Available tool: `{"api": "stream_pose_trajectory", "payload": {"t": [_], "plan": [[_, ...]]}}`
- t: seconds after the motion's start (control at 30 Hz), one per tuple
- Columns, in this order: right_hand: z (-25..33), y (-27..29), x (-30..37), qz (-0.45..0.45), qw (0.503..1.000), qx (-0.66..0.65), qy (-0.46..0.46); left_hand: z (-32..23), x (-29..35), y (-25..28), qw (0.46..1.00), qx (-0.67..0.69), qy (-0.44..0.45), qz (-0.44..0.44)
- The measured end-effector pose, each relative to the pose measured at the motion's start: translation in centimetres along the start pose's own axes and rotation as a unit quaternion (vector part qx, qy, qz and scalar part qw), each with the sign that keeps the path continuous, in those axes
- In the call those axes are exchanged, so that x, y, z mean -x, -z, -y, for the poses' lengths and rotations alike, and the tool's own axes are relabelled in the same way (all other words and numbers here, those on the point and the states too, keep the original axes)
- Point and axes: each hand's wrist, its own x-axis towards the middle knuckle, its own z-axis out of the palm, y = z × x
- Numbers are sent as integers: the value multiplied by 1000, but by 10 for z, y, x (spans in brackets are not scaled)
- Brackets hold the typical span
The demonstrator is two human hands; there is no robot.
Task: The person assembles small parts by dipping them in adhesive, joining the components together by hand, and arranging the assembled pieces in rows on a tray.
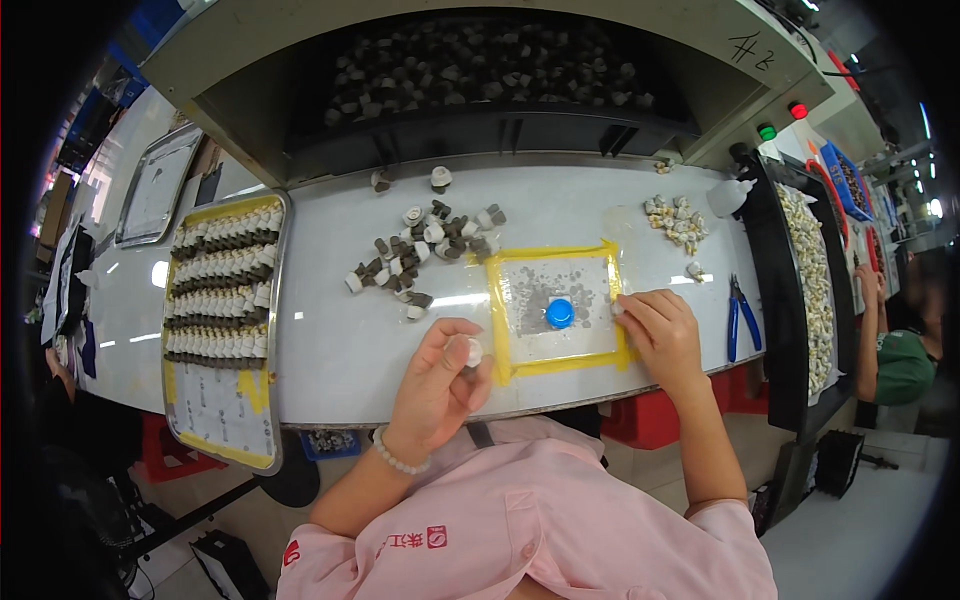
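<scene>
My left hand (pixel 440 385) is closed around a small white-topped part (pixel 472 352), held just above the near edge of the table. At the right border of a square sheet (pixel 530 352) edged with yellow tape, my right hand (pixel 662 335) pinches something small and whitish, too small to name. A round blue cap (pixel 560 313) sits on the sheet among grey wet-looking spots. Beyond my left hand lies a loose heap of white-and-grey parts (pixel 435 235). Small cream-coloured pieces (pixel 680 222) are heaped past my right hand.
On the left, a metal tray (pixel 225 420) holds rows of parts. Blue-handled pliers (pixel 743 318), a white squeeze bottle (pixel 728 197) and a long black bin (pixel 790 330) of small pieces are at right. A dark bin (pixel 440 140) of parts stands behind. Another person (pixel 905 365) is at far right.
</scene>
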Motion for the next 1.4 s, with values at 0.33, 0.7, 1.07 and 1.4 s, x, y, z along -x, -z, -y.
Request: {"api": "stream_pose_trajectory", "payload": {"t": [0.33,0.7,1.07,1.4], "plan": [[16,-2,-11,20,993,-110,-43,6,-1,-5,979,-203,-6,32],[36,-11,-43,81,990,-96,63,13,-3,-9,991,-126,-51,-9],[37,-12,-47,116,987,-96,58,15,-5,-15,994,-90,-37,-52],[36,-12,-38,82,975,-203,-34,28,-11,-10,997,-55,-52,15]]}}
